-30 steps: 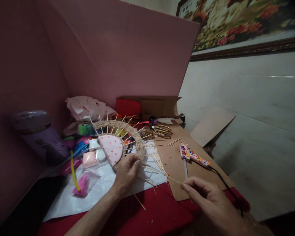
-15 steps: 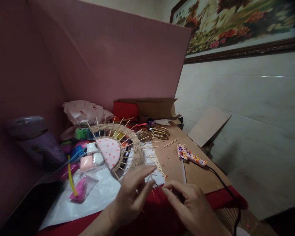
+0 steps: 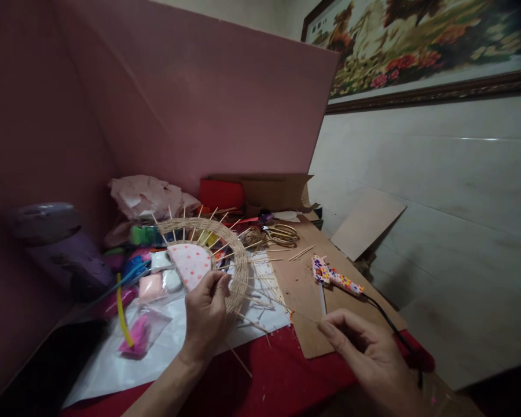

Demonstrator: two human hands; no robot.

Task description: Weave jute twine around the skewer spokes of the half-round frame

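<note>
A half-round twine weaving (image 3: 242,263) on thin wooden sticks stands in front of me, with a dotted pink half-disc (image 3: 191,263) at its middle. My left hand (image 3: 209,315) is closed, fingers and thumb pinched at the lower part of this piece, hiding its bottom edge. To the right, my right hand (image 3: 369,353) pinches the end of a thin strand of twine (image 3: 304,317) between thumb and forefinger. The strand runs leftward toward the weaving; where it joins is too fine to make out.
A flower-patterned glue gun (image 3: 336,278) with a cord lies on the cardboard (image 3: 312,341). Behind it are gold-handled scissors (image 3: 282,233) and loose sticks (image 3: 301,253). Bagged clay (image 3: 151,287) lies at left, near a purple bottle (image 3: 69,255). Red cloth (image 3: 282,370) covers the front.
My left hand has moved up and left and closed on the woven piece. My right hand has moved right, drawing the twine out between the hands.
</note>
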